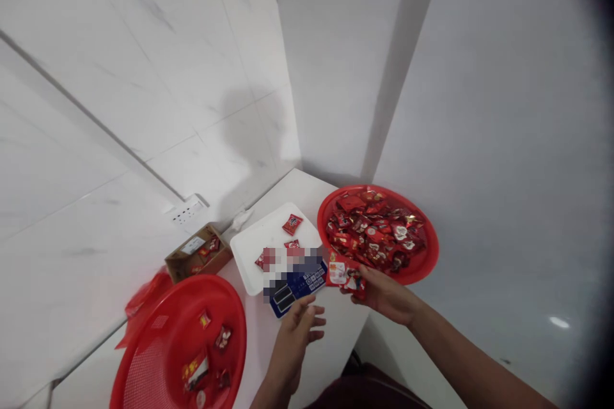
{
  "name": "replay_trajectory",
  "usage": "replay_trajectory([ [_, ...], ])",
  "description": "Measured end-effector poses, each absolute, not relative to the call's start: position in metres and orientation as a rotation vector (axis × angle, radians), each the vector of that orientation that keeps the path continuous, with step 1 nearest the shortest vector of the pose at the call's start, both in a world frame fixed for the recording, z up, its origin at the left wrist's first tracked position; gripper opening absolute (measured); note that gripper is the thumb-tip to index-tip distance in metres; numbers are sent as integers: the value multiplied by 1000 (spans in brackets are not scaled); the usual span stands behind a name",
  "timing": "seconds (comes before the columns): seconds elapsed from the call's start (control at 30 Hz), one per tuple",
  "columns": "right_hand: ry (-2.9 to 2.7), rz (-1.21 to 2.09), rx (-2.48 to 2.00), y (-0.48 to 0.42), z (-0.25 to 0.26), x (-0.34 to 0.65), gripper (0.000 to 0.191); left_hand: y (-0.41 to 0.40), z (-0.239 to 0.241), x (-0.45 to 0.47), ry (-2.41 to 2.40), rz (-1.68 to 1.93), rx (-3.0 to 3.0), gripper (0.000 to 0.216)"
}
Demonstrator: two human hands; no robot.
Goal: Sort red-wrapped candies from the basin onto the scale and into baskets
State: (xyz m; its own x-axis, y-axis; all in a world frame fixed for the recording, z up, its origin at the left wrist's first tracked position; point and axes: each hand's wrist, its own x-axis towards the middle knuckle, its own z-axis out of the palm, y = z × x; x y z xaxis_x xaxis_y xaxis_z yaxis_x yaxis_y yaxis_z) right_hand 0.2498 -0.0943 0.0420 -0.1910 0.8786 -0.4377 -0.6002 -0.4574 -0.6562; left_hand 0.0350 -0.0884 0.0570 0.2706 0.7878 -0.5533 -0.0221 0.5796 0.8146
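Note:
My right hand (378,294) grips a red printed packet (343,275) by its right side, just in front of the full red basket (434,255). That basket is heaped with shiny red wrapped candies (374,230). My left hand (300,332) hovers by the blue keypad of a digital scale (283,307), its fingers apart and nothing in them. On the scale's white tray (247,262) lie a few red candy packets (292,223). Part of the scale is hidden by blurred blocks.
At lower left stands another red basket (240,313) with several loose packets inside. Behind it are a small cardboard box (192,262) and a red plastic bag (148,297). The white table (300,188) meets two walls, one with a power socket (188,211).

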Motion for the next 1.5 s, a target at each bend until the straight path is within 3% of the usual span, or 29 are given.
replay_trajectory([
  [0.5,-869,1682,-1207,-102,54,202,43,-89,61,33,1163,770,829,28],
  [1.2,-818,1510,-1387,-94,48,213,46,-89,62,30,1106,780,684,30],
  [1.5,-821,1320,-1408,-93,43,216,38,-88,60,30,1115,794,687,32],
])
